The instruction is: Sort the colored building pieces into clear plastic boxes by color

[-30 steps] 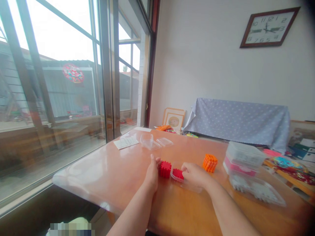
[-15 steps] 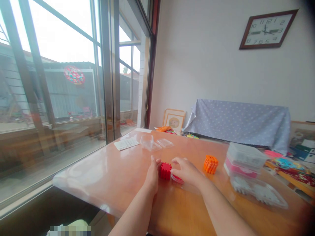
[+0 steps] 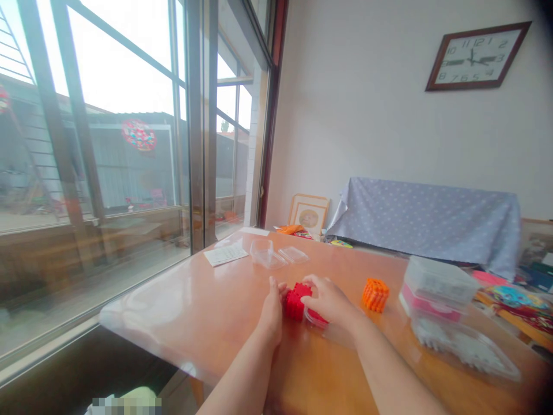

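The left hand (image 3: 273, 306) rests edge-down on the desk (image 3: 207, 300), fingers stretched flat against the left side of a red cube (image 3: 295, 302) of toothed pieces. The right hand (image 3: 329, 300) curls over the cube's top and right side, above a small clear tub (image 3: 318, 320) holding more red pieces. An orange cube (image 3: 375, 294) stands just right of it, near stacked clear boxes (image 3: 438, 283). A clock (image 3: 477, 56) hangs on the wall.

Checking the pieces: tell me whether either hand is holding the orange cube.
No, the orange cube stands free on the table, while the left hand and right hand are at the red cube.
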Tool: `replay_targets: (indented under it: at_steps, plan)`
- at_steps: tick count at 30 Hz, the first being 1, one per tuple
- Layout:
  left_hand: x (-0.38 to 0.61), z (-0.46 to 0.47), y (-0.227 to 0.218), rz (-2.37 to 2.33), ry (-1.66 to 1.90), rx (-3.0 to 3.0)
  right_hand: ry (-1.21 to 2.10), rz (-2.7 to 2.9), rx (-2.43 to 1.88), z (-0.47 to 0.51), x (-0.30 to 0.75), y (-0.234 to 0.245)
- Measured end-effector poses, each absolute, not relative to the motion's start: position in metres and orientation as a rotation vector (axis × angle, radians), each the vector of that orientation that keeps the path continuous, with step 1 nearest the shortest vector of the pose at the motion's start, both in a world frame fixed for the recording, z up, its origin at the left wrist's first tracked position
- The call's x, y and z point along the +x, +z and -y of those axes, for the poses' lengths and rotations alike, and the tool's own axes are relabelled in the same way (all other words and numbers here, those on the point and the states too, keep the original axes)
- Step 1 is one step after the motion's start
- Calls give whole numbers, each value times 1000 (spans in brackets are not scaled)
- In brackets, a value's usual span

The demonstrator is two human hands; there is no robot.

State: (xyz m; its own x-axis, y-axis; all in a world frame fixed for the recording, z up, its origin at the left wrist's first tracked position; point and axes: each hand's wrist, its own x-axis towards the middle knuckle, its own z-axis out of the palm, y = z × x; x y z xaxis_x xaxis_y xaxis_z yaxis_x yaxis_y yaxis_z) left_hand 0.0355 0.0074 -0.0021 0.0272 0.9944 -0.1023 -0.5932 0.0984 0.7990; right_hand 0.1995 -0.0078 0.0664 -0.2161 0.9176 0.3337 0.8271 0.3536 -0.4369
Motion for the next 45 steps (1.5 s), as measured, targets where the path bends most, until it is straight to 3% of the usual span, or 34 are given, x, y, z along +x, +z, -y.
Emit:
replay_targets:
  at_steps: [10,25,32,45]
  plan:
    - [35,-14,-11,-829,1370,690,453,2088,-1557,18,240,55]
    - [35,-11,-7,-826,1366,701,421,2065,-1832,24,248,49]
    - [35,-12,-9,-830,1352,711,522,2113,-1810,15,245,47]
    - [35,-12,-8,-842,1352,696,373,2085,-1735,4,250,43]
